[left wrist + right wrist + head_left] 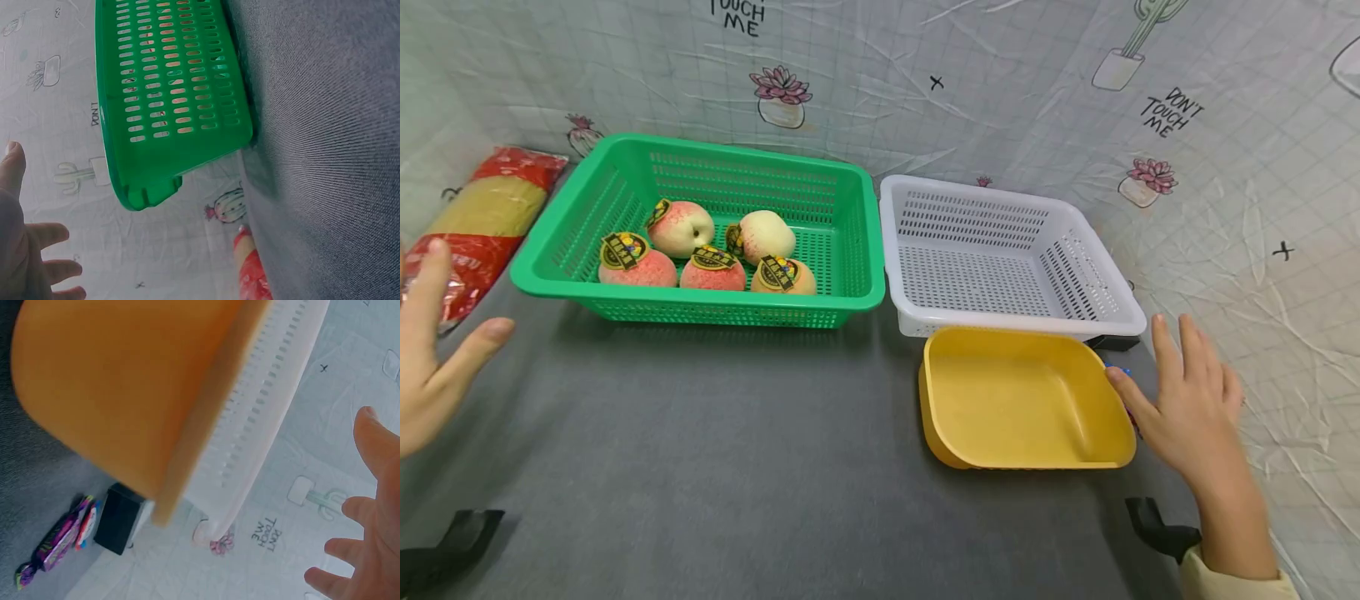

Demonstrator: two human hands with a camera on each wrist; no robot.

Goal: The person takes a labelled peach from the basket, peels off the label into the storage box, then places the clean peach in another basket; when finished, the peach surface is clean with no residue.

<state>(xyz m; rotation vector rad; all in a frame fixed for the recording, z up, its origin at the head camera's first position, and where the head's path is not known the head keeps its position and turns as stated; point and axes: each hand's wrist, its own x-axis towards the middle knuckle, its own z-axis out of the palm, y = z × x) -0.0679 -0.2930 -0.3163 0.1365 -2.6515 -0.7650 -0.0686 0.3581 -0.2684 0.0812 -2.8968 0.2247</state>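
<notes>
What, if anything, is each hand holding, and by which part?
Nothing is held: the left hand and the right hand are both empty.

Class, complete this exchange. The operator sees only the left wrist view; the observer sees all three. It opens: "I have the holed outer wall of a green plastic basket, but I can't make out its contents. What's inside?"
Observer: Five round pink-and-cream peaches with dark stickers lie in the green perforated plastic basket.
Operator: What stands next to that basket, out of my sight?
Observer: A white perforated plastic basket, just to its right in the head view.
Operator: And what is the right hand holding?
Observer: Nothing; the right hand is spread near a rounded yellow plastic tub.
</notes>
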